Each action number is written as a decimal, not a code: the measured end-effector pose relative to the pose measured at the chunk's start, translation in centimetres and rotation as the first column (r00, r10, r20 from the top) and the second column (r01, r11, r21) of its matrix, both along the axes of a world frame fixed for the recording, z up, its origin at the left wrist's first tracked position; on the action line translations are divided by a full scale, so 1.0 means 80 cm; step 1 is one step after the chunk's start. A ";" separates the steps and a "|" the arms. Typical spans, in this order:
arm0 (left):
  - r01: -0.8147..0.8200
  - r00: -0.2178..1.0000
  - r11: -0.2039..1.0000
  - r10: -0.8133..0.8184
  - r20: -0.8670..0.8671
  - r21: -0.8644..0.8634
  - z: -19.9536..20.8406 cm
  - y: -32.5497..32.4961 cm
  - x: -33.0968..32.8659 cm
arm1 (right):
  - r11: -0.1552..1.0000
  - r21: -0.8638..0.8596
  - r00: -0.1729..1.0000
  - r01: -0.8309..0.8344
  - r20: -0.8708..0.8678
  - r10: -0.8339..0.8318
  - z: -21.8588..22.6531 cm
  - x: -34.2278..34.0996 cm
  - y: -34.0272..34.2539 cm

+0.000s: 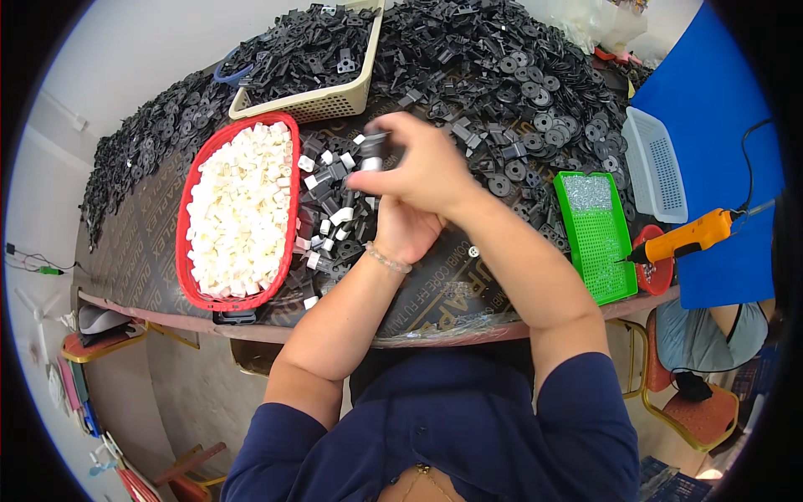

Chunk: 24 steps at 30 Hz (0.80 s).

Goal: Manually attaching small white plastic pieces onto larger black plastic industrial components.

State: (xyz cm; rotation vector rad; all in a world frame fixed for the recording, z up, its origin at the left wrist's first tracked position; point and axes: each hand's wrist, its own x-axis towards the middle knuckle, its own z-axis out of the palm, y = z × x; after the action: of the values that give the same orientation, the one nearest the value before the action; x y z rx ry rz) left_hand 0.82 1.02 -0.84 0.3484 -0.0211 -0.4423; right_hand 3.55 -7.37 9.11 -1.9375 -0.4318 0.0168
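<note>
My right hand (431,163) is closed on a small black plastic part with a white piece (371,154), gripped between thumb and fingers and blurred by motion. Just below it, my left hand (408,230) has its palm turned up, a bead bracelet at the wrist. Its fingers are mostly hidden behind the right hand. On the table beside the hands lies a loose heap of black parts and white blocks (322,201). Left of that heap, a red basket (294,197) is full of small white plastic blocks (238,209).
A cream basket (351,99) of black parts stands at the back, with piles of black discs and brackets (519,79) around it. To the right are a green tray (598,259) of small metal pieces, a red bowl (657,276), an orange electric screwdriver (690,236) and a white basket (657,167).
</note>
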 end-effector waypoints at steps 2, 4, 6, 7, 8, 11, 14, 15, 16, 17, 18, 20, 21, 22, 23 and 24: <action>0.028 0.998 1.000 -0.029 -0.057 -0.004 -0.015 -0.001 0.001 | 0.994 -0.106 0.989 -0.036 0.141 0.051 -0.002 0.010 0.036; 0.069 0.997 0.997 -0.070 -0.027 -0.024 -0.027 0.008 0.002 | 0.965 -0.246 0.945 -0.094 0.283 0.164 -0.017 0.027 0.069; 0.075 0.995 0.994 -0.079 -0.059 -0.076 -0.027 0.011 0.002 | 0.960 -0.271 0.923 -0.069 0.348 0.165 -0.040 0.034 0.078; 0.077 0.995 0.994 -0.081 -0.058 -0.076 -0.027 0.010 0.005 | 0.981 -0.190 0.902 -0.044 0.414 0.121 -0.044 0.042 0.079; 0.036 0.996 0.999 -0.035 -0.084 0.008 -0.026 0.009 0.012 | 0.983 -0.185 0.932 -0.015 0.353 0.081 -0.044 0.060 0.067; 0.004 0.991 0.989 0.015 -0.133 0.146 -0.021 0.012 0.010 | 0.844 -0.453 0.916 0.286 0.388 -0.102 -0.031 0.109 -0.017; 0.012 0.989 0.981 0.017 -0.146 0.194 -0.016 0.003 0.009 | 0.433 -0.755 0.870 0.492 0.424 -0.250 -0.059 0.121 -0.116; 0.036 0.989 0.978 -0.005 -0.147 0.206 -0.017 0.001 0.009 | 0.342 -0.816 0.879 0.466 0.385 -0.281 -0.070 0.121 -0.142; 0.059 0.989 0.974 -0.026 -0.149 0.219 -0.019 -0.001 0.010 | 0.337 -0.818 0.879 0.466 0.384 -0.284 -0.077 0.124 -0.165; 0.063 0.988 0.974 -0.031 -0.151 0.216 -0.018 -0.003 0.010 | 0.435 -0.819 0.924 0.375 0.293 -0.245 -0.083 0.128 -0.185; 0.060 0.990 0.964 -0.023 -0.142 0.258 -0.017 -0.001 0.009 | 0.530 -0.803 0.961 0.272 0.199 -0.192 -0.087 0.127 -0.192; 0.060 0.990 0.952 -0.020 -0.137 0.300 -0.016 0.000 0.008 | 0.618 -0.730 0.956 0.292 0.230 -0.180 -0.098 0.124 -0.203; 0.049 0.993 0.947 -0.013 -0.114 0.317 -0.015 0.000 0.008 | 0.698 -0.645 0.948 0.310 0.267 -0.174 -0.102 0.122 -0.206; 0.037 0.996 0.941 -0.008 -0.090 0.335 -0.014 0.000 0.007 | 0.728 -0.594 0.924 0.344 0.351 -0.150 -0.107 0.119 -0.208; 0.045 0.996 0.941 -0.014 -0.092 0.336 -0.013 -0.001 0.006 | 0.726 -0.594 0.924 0.347 0.349 -0.157 -0.109 0.118 -0.214; 0.047 0.996 0.935 -0.016 -0.090 0.351 -0.010 -0.002 0.004 | 0.730 -0.626 0.958 0.274 0.240 -0.155 -0.105 0.116 -0.217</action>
State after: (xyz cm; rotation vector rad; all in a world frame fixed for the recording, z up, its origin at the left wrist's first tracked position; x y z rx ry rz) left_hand 1.16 0.89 -1.63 0.6839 0.1386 -0.4933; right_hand 12.86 -24.73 0.72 -2.7004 -0.3300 -0.1767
